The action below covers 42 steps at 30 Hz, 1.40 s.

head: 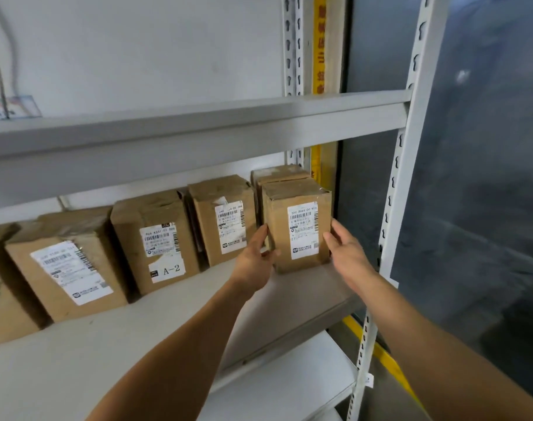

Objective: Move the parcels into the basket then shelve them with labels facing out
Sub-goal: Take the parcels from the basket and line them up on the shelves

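Observation:
A brown cardboard parcel [295, 226] stands upright at the right end of the grey shelf [156, 323], its white label facing me. My left hand [254, 262] holds its left side and my right hand [347, 253] holds its right side, fingers against the cardboard. Another parcel [277, 174] stands right behind it. To the left stand three more parcels with labels facing out: one [221, 218], one marked A-2 [156, 241] and one [64, 268]. No basket is in view.
The shelf above [198, 129] hangs low over the parcels. The white slotted upright [411, 141] stands just right of my right hand. A lower shelf [289, 381] shows below. A further parcel [4, 311] sits at the far left edge.

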Each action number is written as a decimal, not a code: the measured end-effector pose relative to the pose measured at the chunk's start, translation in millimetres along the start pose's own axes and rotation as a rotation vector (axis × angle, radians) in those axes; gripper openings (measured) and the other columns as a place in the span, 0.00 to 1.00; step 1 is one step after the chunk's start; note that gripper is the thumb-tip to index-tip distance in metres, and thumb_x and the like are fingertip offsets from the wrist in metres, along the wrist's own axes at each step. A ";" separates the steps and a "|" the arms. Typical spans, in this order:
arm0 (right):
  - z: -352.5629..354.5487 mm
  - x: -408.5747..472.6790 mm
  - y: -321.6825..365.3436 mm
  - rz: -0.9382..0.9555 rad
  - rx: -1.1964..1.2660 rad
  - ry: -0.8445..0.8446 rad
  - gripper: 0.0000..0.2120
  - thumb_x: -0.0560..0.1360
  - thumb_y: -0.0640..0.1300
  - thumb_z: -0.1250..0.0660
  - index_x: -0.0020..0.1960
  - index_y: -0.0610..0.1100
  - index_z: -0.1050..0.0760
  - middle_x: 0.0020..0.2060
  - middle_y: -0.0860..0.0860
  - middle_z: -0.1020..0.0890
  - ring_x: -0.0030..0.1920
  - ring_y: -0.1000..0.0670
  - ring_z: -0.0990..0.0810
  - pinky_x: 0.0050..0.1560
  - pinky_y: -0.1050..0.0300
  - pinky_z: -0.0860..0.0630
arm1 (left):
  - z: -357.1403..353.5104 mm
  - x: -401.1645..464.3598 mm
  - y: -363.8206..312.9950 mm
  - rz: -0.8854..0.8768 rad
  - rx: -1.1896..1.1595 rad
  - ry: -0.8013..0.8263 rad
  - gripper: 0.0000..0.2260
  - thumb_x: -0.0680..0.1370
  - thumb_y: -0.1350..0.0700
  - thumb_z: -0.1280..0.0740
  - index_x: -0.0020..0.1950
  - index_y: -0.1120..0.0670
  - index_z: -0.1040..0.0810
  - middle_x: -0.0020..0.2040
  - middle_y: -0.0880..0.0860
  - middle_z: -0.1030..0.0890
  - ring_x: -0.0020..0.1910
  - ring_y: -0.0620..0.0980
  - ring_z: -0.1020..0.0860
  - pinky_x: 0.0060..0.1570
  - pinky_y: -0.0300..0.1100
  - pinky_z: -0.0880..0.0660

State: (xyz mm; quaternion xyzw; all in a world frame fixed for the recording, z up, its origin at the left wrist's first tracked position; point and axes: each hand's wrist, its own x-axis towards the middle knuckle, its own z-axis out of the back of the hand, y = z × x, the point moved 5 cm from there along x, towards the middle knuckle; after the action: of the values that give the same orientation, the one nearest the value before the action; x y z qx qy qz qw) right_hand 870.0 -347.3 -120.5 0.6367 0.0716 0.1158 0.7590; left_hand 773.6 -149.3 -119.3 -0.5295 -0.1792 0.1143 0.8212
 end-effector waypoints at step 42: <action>-8.7 -314.1 -15.7 -0.040 -0.298 -0.398 0.16 0.86 0.47 0.36 0.73 0.48 0.25 0.63 0.54 0.17 0.60 0.51 0.17 0.62 0.52 0.20 | 31.6 -195.4 -13.7 -0.238 0.117 0.326 0.20 0.84 0.51 0.31 0.76 0.51 0.25 0.69 0.50 0.18 0.67 0.48 0.21 0.70 0.38 0.29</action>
State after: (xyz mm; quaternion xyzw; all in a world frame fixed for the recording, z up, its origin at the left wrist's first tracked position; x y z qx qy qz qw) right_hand 566.6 -425.5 -149.7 0.5263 -0.0844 -0.0178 0.8459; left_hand 582.7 -202.5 -128.8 -0.4674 -0.0983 -0.0604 0.8765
